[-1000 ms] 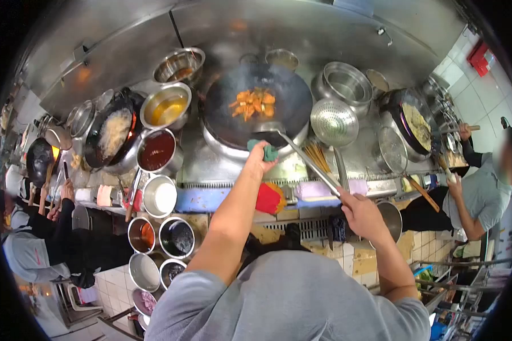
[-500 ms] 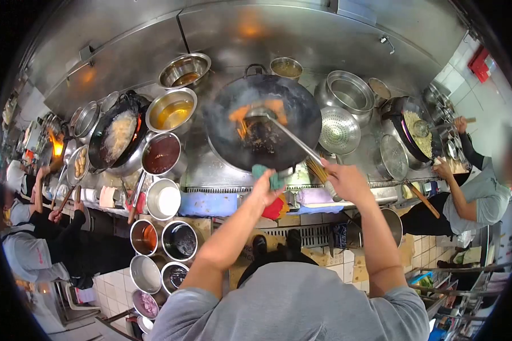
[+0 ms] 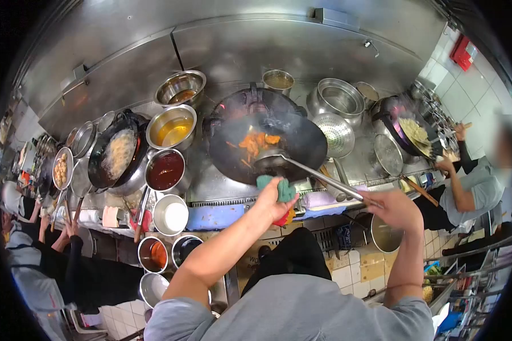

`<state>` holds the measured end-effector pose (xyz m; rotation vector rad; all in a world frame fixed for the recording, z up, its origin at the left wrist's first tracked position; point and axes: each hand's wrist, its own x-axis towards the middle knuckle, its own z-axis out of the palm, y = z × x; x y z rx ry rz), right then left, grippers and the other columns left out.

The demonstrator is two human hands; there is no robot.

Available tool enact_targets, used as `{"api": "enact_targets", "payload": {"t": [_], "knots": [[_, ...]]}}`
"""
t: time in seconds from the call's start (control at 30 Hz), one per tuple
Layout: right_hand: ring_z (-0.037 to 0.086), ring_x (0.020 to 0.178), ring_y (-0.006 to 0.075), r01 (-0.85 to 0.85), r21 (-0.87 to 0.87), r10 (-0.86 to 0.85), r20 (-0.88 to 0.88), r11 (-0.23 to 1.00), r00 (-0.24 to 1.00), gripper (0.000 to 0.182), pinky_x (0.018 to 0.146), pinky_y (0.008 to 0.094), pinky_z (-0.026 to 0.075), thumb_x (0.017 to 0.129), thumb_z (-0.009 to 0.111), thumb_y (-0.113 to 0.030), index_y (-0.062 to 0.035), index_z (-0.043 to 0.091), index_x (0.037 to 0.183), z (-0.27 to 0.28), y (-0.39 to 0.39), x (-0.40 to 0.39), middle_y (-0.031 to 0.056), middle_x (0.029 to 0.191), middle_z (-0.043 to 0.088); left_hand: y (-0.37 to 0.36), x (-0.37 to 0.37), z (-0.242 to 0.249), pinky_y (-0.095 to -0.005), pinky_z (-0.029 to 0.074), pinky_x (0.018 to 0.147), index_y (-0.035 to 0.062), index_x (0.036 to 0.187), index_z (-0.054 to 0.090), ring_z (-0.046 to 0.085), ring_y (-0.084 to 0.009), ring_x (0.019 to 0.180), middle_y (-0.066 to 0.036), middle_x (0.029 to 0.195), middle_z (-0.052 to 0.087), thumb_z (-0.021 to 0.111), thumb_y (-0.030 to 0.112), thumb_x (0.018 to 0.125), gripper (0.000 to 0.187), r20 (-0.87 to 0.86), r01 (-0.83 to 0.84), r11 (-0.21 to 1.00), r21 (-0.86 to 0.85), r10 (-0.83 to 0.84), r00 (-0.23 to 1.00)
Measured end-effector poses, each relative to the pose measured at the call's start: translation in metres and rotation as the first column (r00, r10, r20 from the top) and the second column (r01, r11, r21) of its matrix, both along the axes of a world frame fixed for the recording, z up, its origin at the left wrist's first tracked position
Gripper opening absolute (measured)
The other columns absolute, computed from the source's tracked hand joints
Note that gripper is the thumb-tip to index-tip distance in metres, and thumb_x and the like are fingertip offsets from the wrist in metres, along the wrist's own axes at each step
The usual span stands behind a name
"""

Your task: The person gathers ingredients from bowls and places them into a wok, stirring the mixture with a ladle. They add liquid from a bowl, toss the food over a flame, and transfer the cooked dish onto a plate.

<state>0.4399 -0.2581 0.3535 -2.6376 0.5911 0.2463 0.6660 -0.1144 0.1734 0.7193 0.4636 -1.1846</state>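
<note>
My left hand is closed on a folded green cloth pressed against the near rim of a large black wok. In my right hand is the end of a long metal ladle. The ladle's bowl lies inside the wok, near its close side. Orange-brown food pieces sit beyond the bowl, with some steam above them. The wok is tilted, and the burner shows behind it. The cloth hides whatever part of the wok my left fingers grip.
A perforated strainer and a steel pot stand right of the wok. On the left are bowls of yellow liquid and dark red sauce. Another wok bubbles farther left. Co-workers stand on both sides.
The wok has come toward me, uncovering the burner behind it. My right hand has drawn back to the right, bringing the ladle bowl nearer. The orange food has shifted within the wok.
</note>
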Motion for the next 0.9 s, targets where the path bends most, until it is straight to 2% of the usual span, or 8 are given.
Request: {"api": "enact_targets", "payload": {"t": [0.13,0.3,0.37,0.4,0.5,0.67,0.8,0.9], "knots": [[0.060,0.078,0.0345,-0.125,-0.163,0.153,0.168,0.979,0.974,0.036,0.069,0.0406,0.047,0.078,0.058,-0.014,-0.0149,0.059,0.115,-0.053,-0.016,0.060,0.0148,0.084,0.064,-0.032,0.046,-0.066,-0.0436,0.053,0.076,0.0114,0.094,0.049,0.053,-0.0213,0.084,-0.006,0.090,0.051,0.056,0.024,0.085,0.017,0.030,0.019,1.000,-0.021,-0.018,0.999],[0.059,0.081,0.0365,0.038,-0.091,-0.006,0.333,0.995,0.943,0.040,0.073,0.0417,0.047,0.079,0.055,-0.013,-0.0121,0.056,0.119,-0.095,-0.009,0.097,0.0173,0.087,0.063,-0.002,0.000,-0.115,-0.0478,0.049,0.081,0.0120,0.107,0.048,0.052,-0.0272,0.093,-0.010,0.105,0.053,0.052,0.020,0.087,0.022,-0.014,0.032,0.994,0.104,-0.031,0.999],[0.059,0.083,0.0360,0.062,-0.067,-0.037,0.327,0.996,0.944,0.042,0.075,0.0402,0.046,0.078,0.056,-0.011,-0.0113,0.055,0.120,-0.071,-0.001,0.085,0.0169,0.091,0.063,0.006,-0.018,-0.066,-0.0491,0.048,0.081,0.0136,0.106,0.049,0.052,-0.0264,0.092,-0.008,0.103,0.053,0.052,0.017,0.086,0.021,-0.015,0.052,0.990,0.131,-0.050,0.999],[0.060,0.083,0.0357,0.046,-0.038,-0.032,0.314,0.998,0.949,0.042,0.075,0.0398,0.046,0.078,0.057,-0.011,-0.0110,0.055,0.120,-0.063,-0.003,0.076,0.0165,0.092,0.064,-0.004,-0.009,-0.077,-0.0498,0.048,0.081,0.0144,0.105,0.049,0.052,-0.0248,0.093,-0.007,0.100,0.053,0.054,0.015,0.083,0.022,-0.012,0.024,0.998,-0.063,-0.025,1.000],[0.060,0.082,0.0349,0.010,-0.028,0.001,0.353,1.000,0.936,0.040,0.072,0.0403,0.047,0.075,0.059,-0.011,-0.0110,0.058,0.115,-0.052,-0.003,0.049,0.0154,0.090,0.064,-0.037,0.037,-0.084,-0.0469,0.051,0.077,0.0128,0.097,0.051,0.054,-0.0230,0.087,-0.005,0.093,0.055,0.057,0.019,0.082,0.018,-0.050,-0.036,0.999,-0.041,0.034,0.998],[0.061,0.079,0.0323,-0.066,-0.002,0.066,0.141,0.998,0.988,0.038,0.072,0.0397,0.047,0.075,0.059,-0.014,-0.0138,0.061,0.113,0.003,-0.015,0.018,0.0144,0.084,0.065,-0.004,0.007,0.001,-0.0432,0.052,0.074,0.0099,0.087,0.052,0.054,-0.0236,0.079,-0.008,0.083,0.054,0.053,0.024,0.086,0.015,0.057,0.049,0.998,0.051,-0.052,0.997],[0.061,0.077,0.0344,-0.052,-0.127,0.057,0.036,0.991,0.998,0.036,0.072,0.0410,0.047,0.077,0.057,-0.017,-0.0138,0.062,0.112,-0.016,-0.013,0.056,0.0159,0.083,0.064,-0.031,0.042,-0.035,-0.0438,0.052,0.074,0.0107,0.089,0.051,0.054,-0.0227,0.080,-0.007,0.084,0.053,0.053,0.026,0.086,0.016,0.048,0.068,0.998,0.014,-0.069,0.996],[0.060,0.079,0.0356,-0.075,-0.149,0.105,0.204,0.986,0.973,0.034,0.072,0.0417,0.047,0.078,0.055,-0.016,-0.0136,0.062,0.111,-0.067,-0.016,0.089,0.0177,0.085,0.064,-0.026,0.028,-0.091,-0.0444,0.052,0.073,0.0129,0.096,0.050,0.055,-0.0221,0.079,-0.005,0.086,0.053,0.053,0.026,0.087,0.017,0.051,0.036,0.999,0.028,-0.037,0.998]]}}
